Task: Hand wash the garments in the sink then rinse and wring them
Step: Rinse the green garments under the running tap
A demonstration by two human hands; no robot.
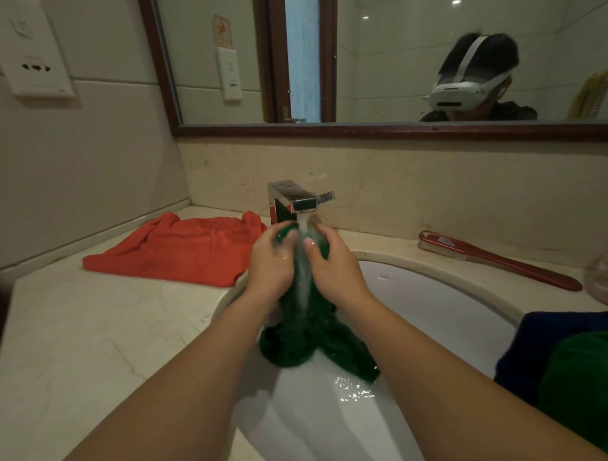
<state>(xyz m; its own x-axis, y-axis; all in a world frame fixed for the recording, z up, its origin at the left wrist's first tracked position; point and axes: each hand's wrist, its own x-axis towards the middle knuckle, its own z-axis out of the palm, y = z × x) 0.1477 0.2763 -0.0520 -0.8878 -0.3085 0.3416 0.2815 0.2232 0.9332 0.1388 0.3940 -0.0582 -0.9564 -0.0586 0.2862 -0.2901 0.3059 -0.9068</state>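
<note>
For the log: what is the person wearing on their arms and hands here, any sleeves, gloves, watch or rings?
Nothing is worn. The arms are bare all the way to the frame edge, with no sleeve or cuff in view. The left hand and right hand have no gloves, and no watch, bracelet or ring shows. Both hands are wet, with droplets glinting on their backs.

Dim, warm light is coming from overhead; ceiling lamps (456,2) are showing as bright spots in the mirror (378,82). Glare is glinting off the sink (355,390). Wide-angle distortion is bending the edges; details are looking soft.
</note>
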